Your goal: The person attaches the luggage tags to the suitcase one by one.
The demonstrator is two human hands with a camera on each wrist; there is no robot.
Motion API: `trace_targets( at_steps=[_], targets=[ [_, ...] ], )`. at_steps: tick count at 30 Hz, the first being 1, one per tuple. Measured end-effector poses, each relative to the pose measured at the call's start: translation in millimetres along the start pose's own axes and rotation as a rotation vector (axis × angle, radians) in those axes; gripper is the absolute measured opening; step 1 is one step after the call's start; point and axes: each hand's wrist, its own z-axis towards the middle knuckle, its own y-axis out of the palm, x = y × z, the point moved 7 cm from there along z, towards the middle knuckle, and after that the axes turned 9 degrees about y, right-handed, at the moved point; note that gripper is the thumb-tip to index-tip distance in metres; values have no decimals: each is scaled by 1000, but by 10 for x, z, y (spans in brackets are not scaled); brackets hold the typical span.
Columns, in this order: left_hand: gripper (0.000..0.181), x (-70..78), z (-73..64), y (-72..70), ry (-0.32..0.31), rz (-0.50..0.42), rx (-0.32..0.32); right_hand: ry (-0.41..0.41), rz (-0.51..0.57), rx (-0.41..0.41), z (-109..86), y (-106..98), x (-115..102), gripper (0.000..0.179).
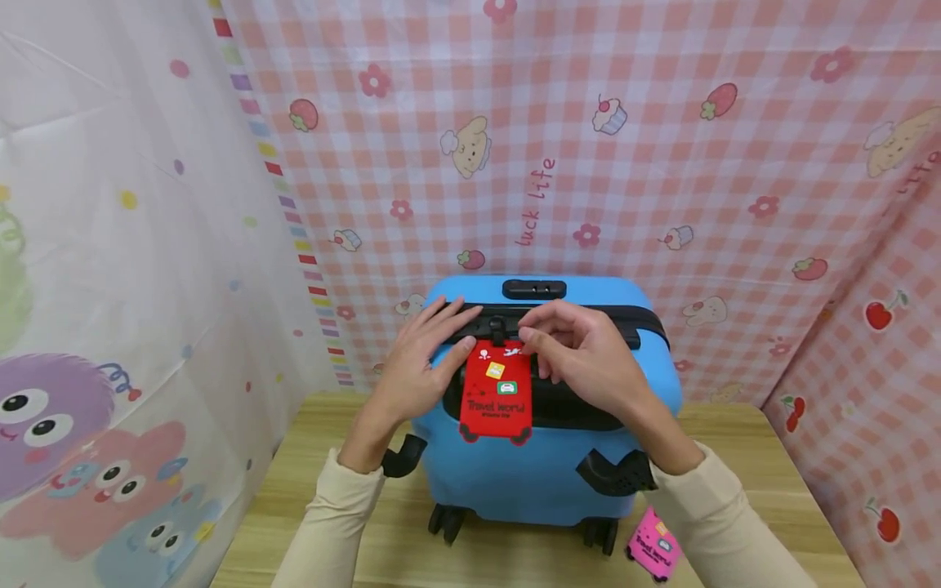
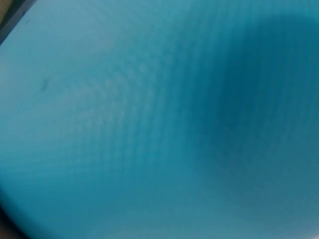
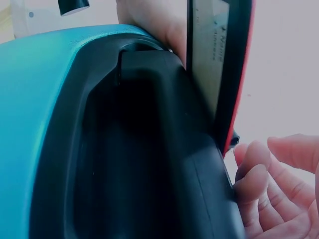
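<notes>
Left hand point(image 1: 421, 367) outstretched at ten o'clock, right hand point(image 1: 584, 353) at two, grip unclear, flank a red tag point(image 1: 494, 408) a loose strap point(image 1: 497, 330) could drop.

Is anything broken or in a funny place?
Maybe one thing: the pink tag lies slanted on the table beside the suitcase, while the red tag hangs on the suitcase's front. That makes the pink one look a bit left out. I can't see anything spilled or broken.
</notes>
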Motion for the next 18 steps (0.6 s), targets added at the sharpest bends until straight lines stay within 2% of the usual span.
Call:
trace_targets(
  at_steps=[10, 18],
  targets=[
    [47, 0, 8, -4, 6, 7, 15, -20, 13, 78, -170, -256, 45, 15],
    [47, 3, -6, -1, 10, 10, 9, -65, 48, 202, -299, -540, 120, 13]
  ],
)
